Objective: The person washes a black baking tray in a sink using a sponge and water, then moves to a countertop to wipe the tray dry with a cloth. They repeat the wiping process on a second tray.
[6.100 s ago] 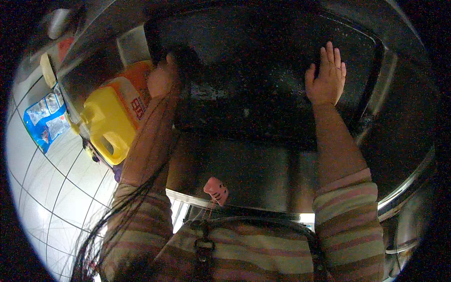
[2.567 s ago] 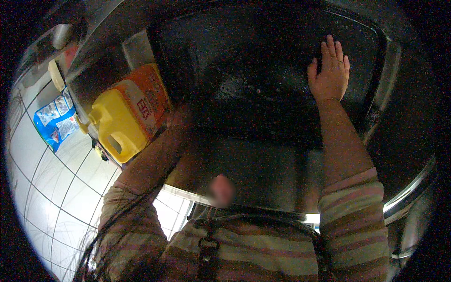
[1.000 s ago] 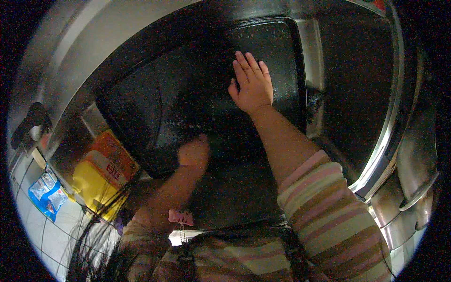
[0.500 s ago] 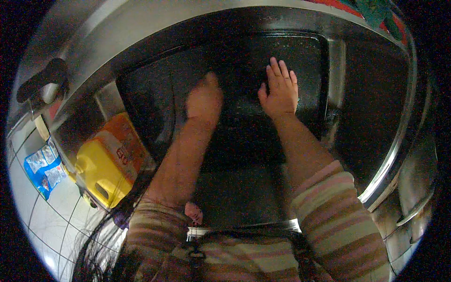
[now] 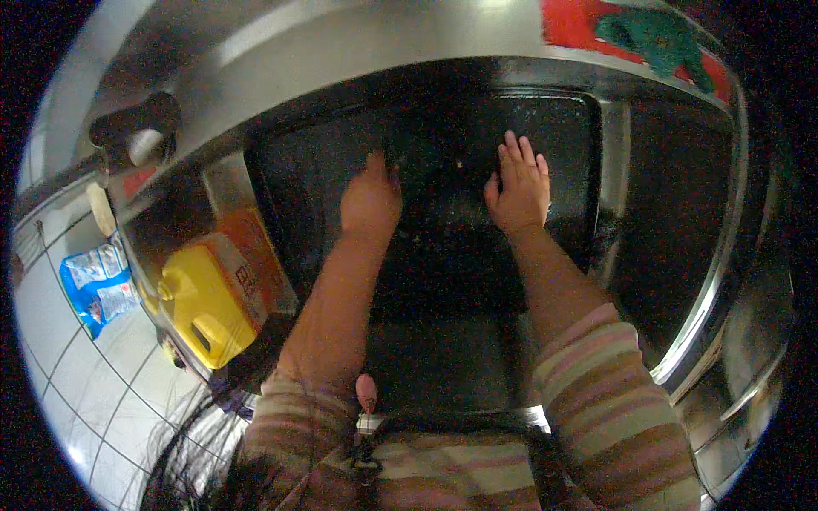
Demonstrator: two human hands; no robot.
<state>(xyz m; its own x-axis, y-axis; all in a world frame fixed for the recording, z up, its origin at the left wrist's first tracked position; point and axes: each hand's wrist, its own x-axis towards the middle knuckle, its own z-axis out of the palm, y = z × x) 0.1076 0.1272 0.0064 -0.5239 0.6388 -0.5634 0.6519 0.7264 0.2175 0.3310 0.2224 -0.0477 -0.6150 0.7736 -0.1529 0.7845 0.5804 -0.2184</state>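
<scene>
A large black baking tray (image 5: pixel 311 162) with a raised rim lies in a metal sink, its surface wet and glinting. My right hand (image 5: pixel 521 189) rests flat on the right part of the tray, fingers stretched forward and the thumb apart. On the left part, my left hand (image 5: pixel 371 203) is closed, fingers curled down toward the tray. Whatever lies under those fingers is hidden in the dark. Both forearms are bare below pushed-up striped sleeves.
A yellow jug (image 5: pixel 204 302) with an orange label stands left of the tray. Beyond it, a blue and white packet (image 5: pixel 98 285) lies near white tiles. A dark-handled object (image 5: pixel 136 132) sits at the upper left. Green and red cloth-like items (image 5: pixel 656 43) lie on the far right ledge.
The view has tilted, so the tray, jug and hands appear lower and a bit to the right. My left hand has shifted slightly over the tray; my right hand stays flat on it.
</scene>
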